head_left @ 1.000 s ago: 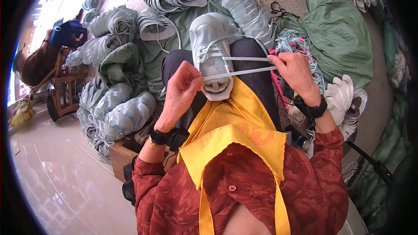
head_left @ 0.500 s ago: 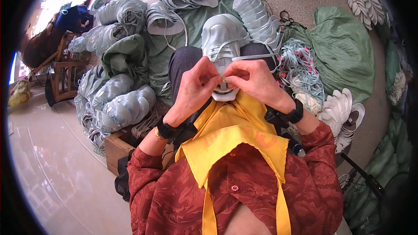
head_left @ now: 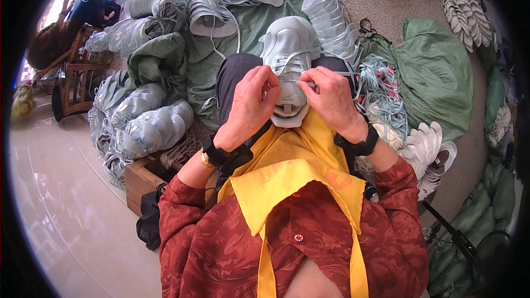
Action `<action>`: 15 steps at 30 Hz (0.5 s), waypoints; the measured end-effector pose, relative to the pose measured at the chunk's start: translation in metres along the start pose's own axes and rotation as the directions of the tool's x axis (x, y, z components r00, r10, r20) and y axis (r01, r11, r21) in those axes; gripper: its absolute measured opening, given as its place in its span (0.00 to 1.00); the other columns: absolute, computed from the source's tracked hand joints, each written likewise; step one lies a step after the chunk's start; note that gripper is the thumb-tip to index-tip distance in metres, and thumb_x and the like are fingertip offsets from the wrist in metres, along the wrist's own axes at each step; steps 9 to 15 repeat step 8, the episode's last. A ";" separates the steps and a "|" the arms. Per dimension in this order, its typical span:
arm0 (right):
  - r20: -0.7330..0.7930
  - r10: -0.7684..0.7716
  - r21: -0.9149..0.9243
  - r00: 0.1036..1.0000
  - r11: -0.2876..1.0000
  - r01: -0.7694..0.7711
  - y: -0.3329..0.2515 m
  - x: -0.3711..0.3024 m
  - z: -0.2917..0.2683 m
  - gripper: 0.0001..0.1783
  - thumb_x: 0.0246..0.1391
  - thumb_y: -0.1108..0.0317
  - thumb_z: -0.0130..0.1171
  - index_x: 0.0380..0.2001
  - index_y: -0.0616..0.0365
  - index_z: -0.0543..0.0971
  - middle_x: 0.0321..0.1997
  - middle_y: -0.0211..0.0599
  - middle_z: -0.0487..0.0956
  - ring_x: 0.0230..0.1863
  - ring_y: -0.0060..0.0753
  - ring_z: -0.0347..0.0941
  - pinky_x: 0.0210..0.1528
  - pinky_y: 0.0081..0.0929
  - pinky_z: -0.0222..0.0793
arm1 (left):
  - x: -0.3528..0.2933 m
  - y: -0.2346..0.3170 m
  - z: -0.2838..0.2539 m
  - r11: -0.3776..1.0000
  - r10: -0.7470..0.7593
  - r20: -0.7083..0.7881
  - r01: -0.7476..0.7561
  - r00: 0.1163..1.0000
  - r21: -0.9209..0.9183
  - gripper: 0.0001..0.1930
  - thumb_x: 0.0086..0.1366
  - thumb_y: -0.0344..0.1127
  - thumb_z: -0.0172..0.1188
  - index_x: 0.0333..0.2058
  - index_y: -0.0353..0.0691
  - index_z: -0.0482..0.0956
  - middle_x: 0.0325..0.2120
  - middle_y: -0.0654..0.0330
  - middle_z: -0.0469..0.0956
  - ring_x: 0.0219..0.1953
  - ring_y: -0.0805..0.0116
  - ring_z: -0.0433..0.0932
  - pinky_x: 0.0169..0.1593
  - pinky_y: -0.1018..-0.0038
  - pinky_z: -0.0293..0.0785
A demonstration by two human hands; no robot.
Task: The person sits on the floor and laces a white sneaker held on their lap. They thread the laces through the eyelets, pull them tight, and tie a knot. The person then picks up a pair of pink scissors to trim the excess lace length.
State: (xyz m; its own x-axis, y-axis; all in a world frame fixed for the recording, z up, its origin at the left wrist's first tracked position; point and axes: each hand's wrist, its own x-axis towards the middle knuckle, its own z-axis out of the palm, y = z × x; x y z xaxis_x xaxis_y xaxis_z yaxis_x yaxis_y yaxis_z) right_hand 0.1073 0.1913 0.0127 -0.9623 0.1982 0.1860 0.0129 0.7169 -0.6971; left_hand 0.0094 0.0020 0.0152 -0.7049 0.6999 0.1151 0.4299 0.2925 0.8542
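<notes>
A pale grey-blue shoe upper (head_left: 291, 34) lies between my knees, toe pointing away, with a light shoelace threaded across its front. At the left edge of the lacing, my left hand (head_left: 253, 101) is closed, its thumb and fingers bent together. What they hold, if anything, is hidden. On the other side, my right hand (head_left: 333, 102) pinches the shoelace (head_left: 305, 82) between thumb and forefinger. The tongue and heel opening face me, above my yellow apron (head_left: 295, 157).
Stacked shoe uppers (head_left: 159, 125) lie at my left beside a wooden box (head_left: 140, 186). More uppers (head_left: 330, 22) lie beyond my knees on green cloth (head_left: 248, 19). At right are a bundle of laces (head_left: 381, 85), a green sack (head_left: 434, 77) and white uppers (head_left: 425, 149).
My hands, which met over the tongue, have moved apart and slightly farther up the lacing. The whole view has shifted a little.
</notes>
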 end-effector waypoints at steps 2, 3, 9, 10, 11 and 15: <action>-0.009 -0.015 -0.023 1.000 1.000 0.015 -0.001 0.001 0.002 0.06 0.56 0.71 0.66 0.32 0.61 0.79 0.32 0.44 0.81 0.35 0.52 0.80 0.38 0.43 0.75 | -0.001 -0.003 0.004 0.998 0.057 -0.029 -0.056 0.998 0.039 0.07 0.61 0.20 0.64 0.36 0.34 0.74 0.30 0.59 0.72 0.27 0.69 0.73 0.32 0.75 0.70; -0.005 0.001 -0.019 1.000 1.000 -0.001 -0.002 0.001 0.002 0.06 0.56 0.71 0.66 0.32 0.61 0.80 0.33 0.44 0.81 0.36 0.52 0.80 0.38 0.43 0.75 | -0.001 -0.005 0.006 0.995 0.086 -0.043 -0.083 0.995 0.059 0.07 0.61 0.20 0.63 0.36 0.34 0.74 0.31 0.58 0.71 0.27 0.67 0.73 0.32 0.74 0.70; 0.010 0.053 -0.051 0.999 0.997 -0.052 -0.001 0.003 0.004 0.04 0.55 0.71 0.65 0.33 0.59 0.81 0.34 0.46 0.82 0.37 0.53 0.81 0.38 0.44 0.75 | 0.005 -0.006 0.006 0.983 0.124 -0.031 -0.118 0.992 0.142 0.06 0.62 0.21 0.62 0.36 0.35 0.75 0.33 0.57 0.71 0.33 0.65 0.74 0.36 0.71 0.71; 0.010 0.053 -0.051 0.999 0.997 -0.052 -0.001 0.003 0.004 0.04 0.55 0.71 0.65 0.33 0.59 0.81 0.34 0.46 0.82 0.37 0.53 0.81 0.38 0.44 0.75 | 0.005 -0.006 0.006 0.983 0.124 -0.031 -0.118 0.992 0.142 0.06 0.62 0.21 0.62 0.36 0.35 0.75 0.33 0.57 0.71 0.33 0.65 0.74 0.36 0.71 0.71; 0.010 0.053 -0.051 0.999 0.997 -0.052 -0.001 0.003 0.004 0.04 0.55 0.71 0.65 0.33 0.59 0.81 0.34 0.46 0.82 0.37 0.53 0.81 0.38 0.44 0.75 | 0.005 -0.006 0.006 0.983 0.124 -0.031 -0.118 0.992 0.142 0.06 0.62 0.21 0.62 0.36 0.35 0.75 0.33 0.57 0.71 0.33 0.65 0.74 0.36 0.71 0.71; 0.010 0.053 -0.051 0.999 0.997 -0.052 -0.001 0.003 0.004 0.04 0.55 0.71 0.65 0.33 0.59 0.81 0.34 0.46 0.82 0.37 0.53 0.81 0.38 0.44 0.75 | 0.005 -0.006 0.006 0.983 0.124 -0.031 -0.118 0.992 0.142 0.06 0.62 0.21 0.62 0.36 0.35 0.75 0.33 0.57 0.71 0.33 0.65 0.74 0.36 0.71 0.71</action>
